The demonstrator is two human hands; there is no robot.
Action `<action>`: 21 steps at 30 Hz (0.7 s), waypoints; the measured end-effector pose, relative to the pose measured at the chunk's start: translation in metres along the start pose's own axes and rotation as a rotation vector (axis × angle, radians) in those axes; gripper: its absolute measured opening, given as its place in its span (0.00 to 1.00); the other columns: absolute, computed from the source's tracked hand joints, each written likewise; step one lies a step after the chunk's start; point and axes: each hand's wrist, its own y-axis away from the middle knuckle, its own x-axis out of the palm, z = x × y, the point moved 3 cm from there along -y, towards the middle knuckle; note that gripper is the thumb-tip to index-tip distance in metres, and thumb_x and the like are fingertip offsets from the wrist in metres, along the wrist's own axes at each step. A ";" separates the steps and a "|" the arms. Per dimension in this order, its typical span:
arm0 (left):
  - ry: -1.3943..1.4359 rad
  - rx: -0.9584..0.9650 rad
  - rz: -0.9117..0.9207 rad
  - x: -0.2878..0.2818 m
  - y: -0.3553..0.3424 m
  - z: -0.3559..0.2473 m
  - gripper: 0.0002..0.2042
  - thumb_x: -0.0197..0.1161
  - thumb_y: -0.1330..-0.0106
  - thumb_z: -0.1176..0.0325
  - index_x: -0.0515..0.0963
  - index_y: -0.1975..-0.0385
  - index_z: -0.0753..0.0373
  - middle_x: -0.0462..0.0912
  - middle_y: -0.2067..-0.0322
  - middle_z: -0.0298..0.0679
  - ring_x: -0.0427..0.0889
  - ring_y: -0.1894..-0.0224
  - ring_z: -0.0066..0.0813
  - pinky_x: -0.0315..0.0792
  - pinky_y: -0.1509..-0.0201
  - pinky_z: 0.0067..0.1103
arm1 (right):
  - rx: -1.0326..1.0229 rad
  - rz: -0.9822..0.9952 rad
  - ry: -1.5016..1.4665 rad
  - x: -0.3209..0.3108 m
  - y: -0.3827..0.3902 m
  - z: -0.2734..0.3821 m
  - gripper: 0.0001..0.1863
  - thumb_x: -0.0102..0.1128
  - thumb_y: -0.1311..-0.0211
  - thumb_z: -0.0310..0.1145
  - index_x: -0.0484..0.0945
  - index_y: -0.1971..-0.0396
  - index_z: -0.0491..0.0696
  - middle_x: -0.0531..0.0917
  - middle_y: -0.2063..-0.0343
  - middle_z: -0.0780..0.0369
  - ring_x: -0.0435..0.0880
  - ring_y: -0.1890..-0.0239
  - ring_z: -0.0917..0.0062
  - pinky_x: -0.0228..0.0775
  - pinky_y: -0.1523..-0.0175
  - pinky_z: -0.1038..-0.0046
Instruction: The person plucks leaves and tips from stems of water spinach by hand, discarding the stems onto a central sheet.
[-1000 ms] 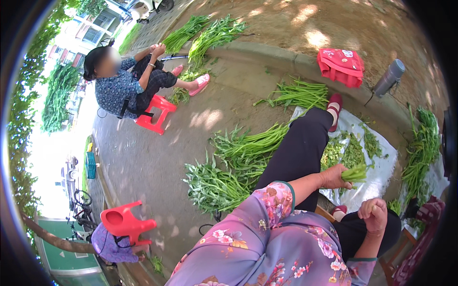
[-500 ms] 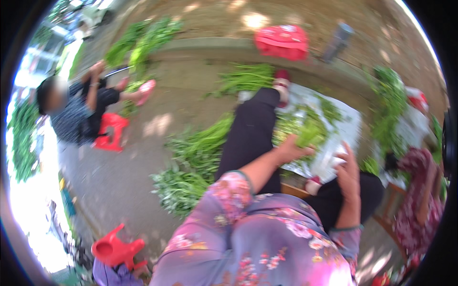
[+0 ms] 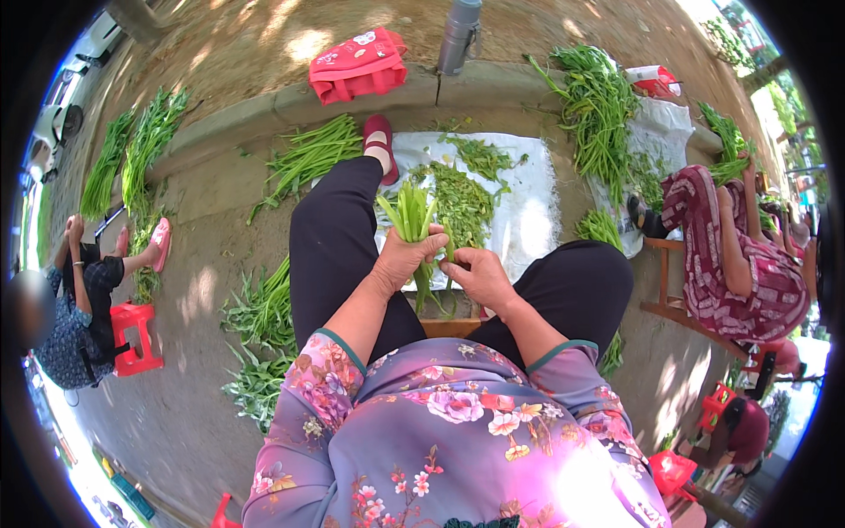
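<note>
A small bunch of green leafy-vegetable stems (image 3: 409, 211) stands with its pale cut ends up, gripped by my left hand (image 3: 405, 257). Its leafy ends hang below between my knees. Close beside, my right hand (image 3: 482, 277) pinches a single green stem (image 3: 449, 239) between thumb and fingers. Under and beyond my hands, a white sheet (image 3: 532, 207) on the ground bears a heap of torn green leaves (image 3: 464, 202). Left of my leg lie a pile of trimmed stems (image 3: 308, 154) and a pile of long leafy greens (image 3: 264, 326).
Along the curb (image 3: 255, 123) stand a red bag (image 3: 359, 66) and a grey bottle (image 3: 459, 40). More greens (image 3: 598, 114) lie at the right. A person on a red stool (image 3: 136, 339) sits left; another in maroon patterned clothes (image 3: 731, 264) sits right.
My view has swung, so the scene sits further left. My right hand, apart near my right knee before, has come over to the bunch in my left hand and pinches a stem.
</note>
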 end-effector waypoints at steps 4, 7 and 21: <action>-0.112 -0.024 -0.025 0.000 0.000 0.001 0.09 0.68 0.45 0.71 0.78 0.67 0.66 0.78 0.76 0.31 0.71 0.78 0.16 0.66 0.75 0.15 | -0.093 -0.184 0.066 0.003 -0.004 -0.004 0.12 0.64 0.48 0.34 0.75 0.79 0.40 0.72 0.87 0.59 0.66 0.84 0.81 0.60 0.77 0.74; -0.175 -0.030 -0.022 0.002 0.000 0.005 0.09 0.69 0.47 0.71 0.77 0.69 0.65 0.78 0.76 0.31 0.71 0.78 0.16 0.65 0.75 0.14 | -0.074 -0.229 0.127 0.001 -0.008 -0.009 0.12 0.65 0.48 0.34 0.76 0.79 0.41 0.74 0.87 0.60 0.67 0.84 0.81 0.61 0.77 0.74; -0.183 -0.034 -0.011 0.007 0.001 0.003 0.09 0.70 0.48 0.71 0.77 0.71 0.66 0.78 0.80 0.32 0.71 0.83 0.14 0.64 0.81 0.13 | -0.050 -0.191 0.110 -0.036 -0.008 -0.006 0.10 0.61 0.48 0.31 0.81 0.70 0.40 0.82 0.77 0.57 0.82 0.75 0.71 0.72 0.67 0.72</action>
